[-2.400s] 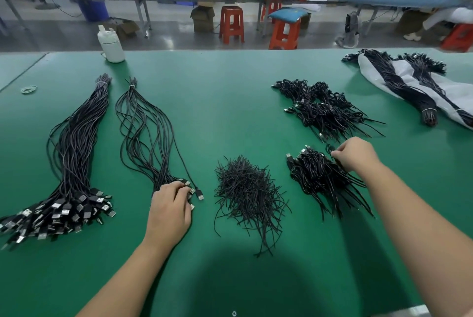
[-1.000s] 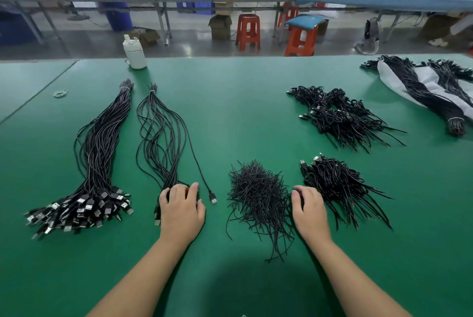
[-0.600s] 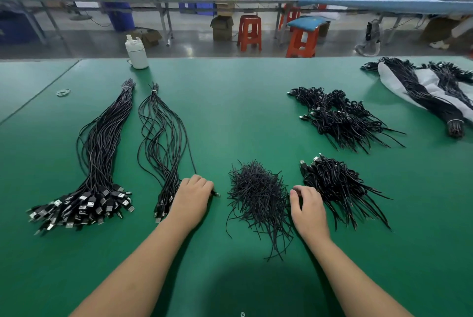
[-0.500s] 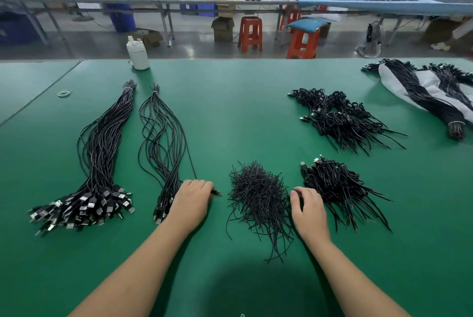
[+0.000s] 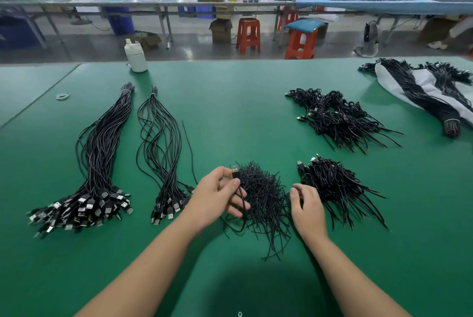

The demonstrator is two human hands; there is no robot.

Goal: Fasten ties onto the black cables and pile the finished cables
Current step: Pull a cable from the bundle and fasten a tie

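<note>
while over the ties: both hands
left hand [image 5: 213, 195]: pinches one cable [image 5: 236, 175], plug at 12
right hand [image 5: 307, 208]: loose, empty, at 3 of tie heap [image 5: 261, 196]

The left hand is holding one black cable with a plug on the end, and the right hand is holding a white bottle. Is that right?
Not quite. The left hand does hold one black cable by its plug end, but the head view shows the right hand at the pile of ties. The white bottle stands untouched at the table's far edge.
</note>
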